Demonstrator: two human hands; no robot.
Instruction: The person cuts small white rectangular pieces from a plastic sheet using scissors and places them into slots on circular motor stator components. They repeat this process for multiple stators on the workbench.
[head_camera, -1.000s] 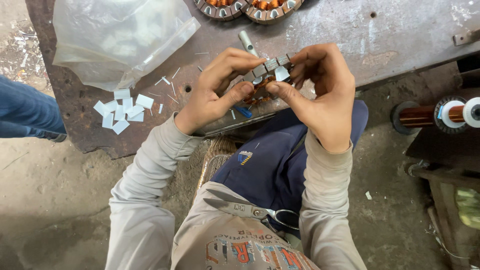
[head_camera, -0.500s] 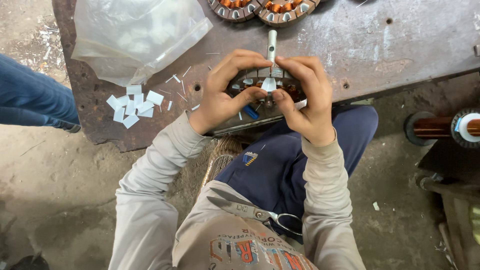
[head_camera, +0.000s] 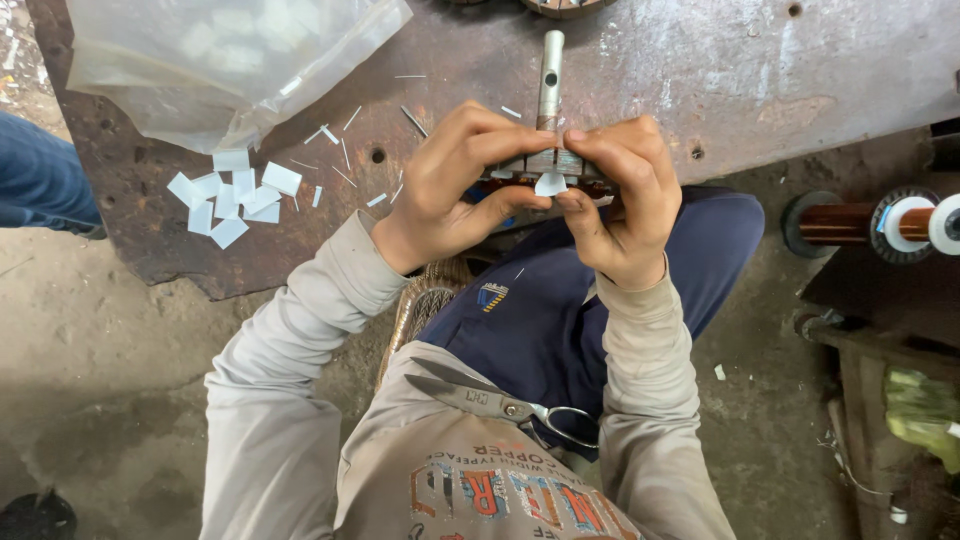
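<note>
My left hand (head_camera: 455, 185) and my right hand (head_camera: 615, 195) both grip a small metal motor core (head_camera: 545, 165) at the near edge of a rusty metal plate (head_camera: 700, 80). A grey shaft (head_camera: 550, 75) sticks out of the core, pointing away from me. The fingertips of my right hand pinch a small white paper piece (head_camera: 550, 185) against the core's slotted side. Most of the core is hidden by my fingers.
Several white paper pieces (head_camera: 230, 195) lie on the plate to the left, below a clear plastic bag (head_camera: 210, 50). Scissors (head_camera: 500, 405) rest on my lap. A spool of copper wire (head_camera: 870, 222) lies at the right. Another person's blue-clad leg (head_camera: 40, 175) is at the far left.
The view has shifted so the plate sits higher in view. My hands have drawn closer together around the core, and the white paper piece now sits at its near side.
</note>
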